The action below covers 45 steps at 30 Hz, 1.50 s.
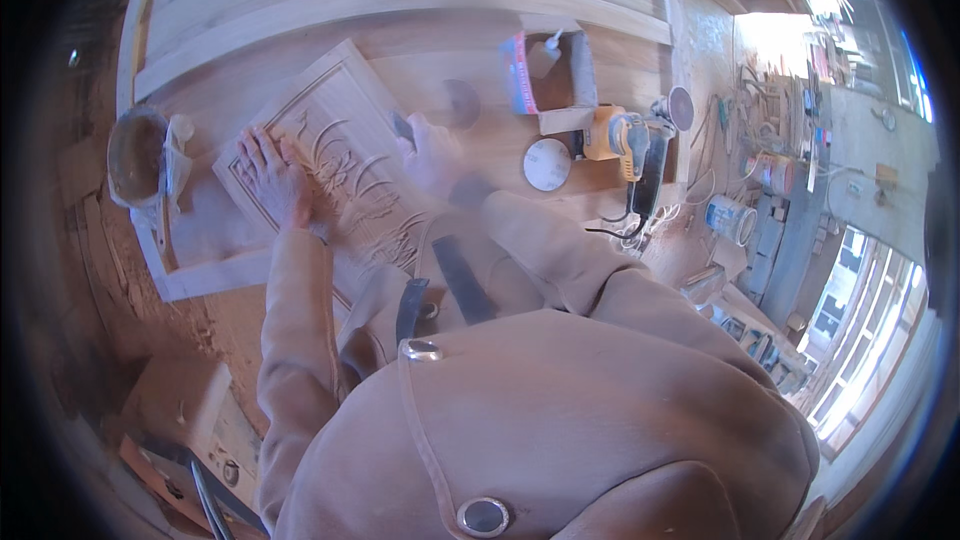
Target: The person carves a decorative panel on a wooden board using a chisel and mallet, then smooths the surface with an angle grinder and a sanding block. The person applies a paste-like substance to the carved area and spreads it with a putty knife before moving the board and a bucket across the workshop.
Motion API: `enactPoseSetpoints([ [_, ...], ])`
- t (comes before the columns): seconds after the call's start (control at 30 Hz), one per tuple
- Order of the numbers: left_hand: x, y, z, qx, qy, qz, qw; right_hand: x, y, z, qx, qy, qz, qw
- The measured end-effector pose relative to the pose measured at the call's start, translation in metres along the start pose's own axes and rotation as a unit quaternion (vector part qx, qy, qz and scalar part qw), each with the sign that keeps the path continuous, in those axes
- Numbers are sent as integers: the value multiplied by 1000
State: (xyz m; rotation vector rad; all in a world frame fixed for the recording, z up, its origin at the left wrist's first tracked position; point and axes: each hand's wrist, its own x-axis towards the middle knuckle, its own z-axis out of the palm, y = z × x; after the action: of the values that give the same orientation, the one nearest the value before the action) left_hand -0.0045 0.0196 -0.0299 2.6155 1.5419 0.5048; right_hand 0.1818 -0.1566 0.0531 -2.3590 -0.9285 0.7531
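A carved wooden panel (365, 100) with raised scrollwork and a plain border lies at an angle on the wooden bench surface. My left hand (275, 175) rests flat on the panel's left part, its fingers stretched out. Over the panel's right edge, my right hand (435, 152) is closed and blurred by motion. A small dark piece (402, 127) sticks out from its fingers; its kind cannot be made out. Just beyond that hand, a dark round disc (462, 102) lies on the wood.
Right of the panel are an open cardboard box (555, 120) with a white bottle (545, 55), a pale round disc (547, 164) and a yellow-and-black power tool (612, 135) with a cord. A round brown container (138, 155) stands at the left. Tools and a bucket (730, 220) crowd the right.
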Motion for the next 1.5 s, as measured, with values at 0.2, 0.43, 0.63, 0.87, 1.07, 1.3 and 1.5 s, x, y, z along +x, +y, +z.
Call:
enactPoseSetpoints([
  [0.2, 13, -8, 2, 22, -36, 27, 999, -6, -1, 1, 29, -6, -6, 1000],
  [0.43, 35, -12, -16, 18, -99, 99, 990, -13, -26, 19, 50, 73, 5, 996],
  [0.63, 35, 21, -64, -359, -211, -41, 908, -5, -77, 52, 56, 114, -16, 992],
  [0.87, 26, 39, -78, -614, -295, -321, 658, -3, -120, 95, 2, 44, -99, 994],
  [1.07, 80, 12, -30, -411, -252, -219, 848, 18, -98, 87, -115, 116, -82, 983],
  [1.3, 131, -4, -25, -184, -249, 36, 950, 50, -49, 78, -200, 214, -109, 950],
  [1.5, 136, 9, -43, -98, -304, 59, 946, 48, -44, 81, -196, 194, -98, 956],
])
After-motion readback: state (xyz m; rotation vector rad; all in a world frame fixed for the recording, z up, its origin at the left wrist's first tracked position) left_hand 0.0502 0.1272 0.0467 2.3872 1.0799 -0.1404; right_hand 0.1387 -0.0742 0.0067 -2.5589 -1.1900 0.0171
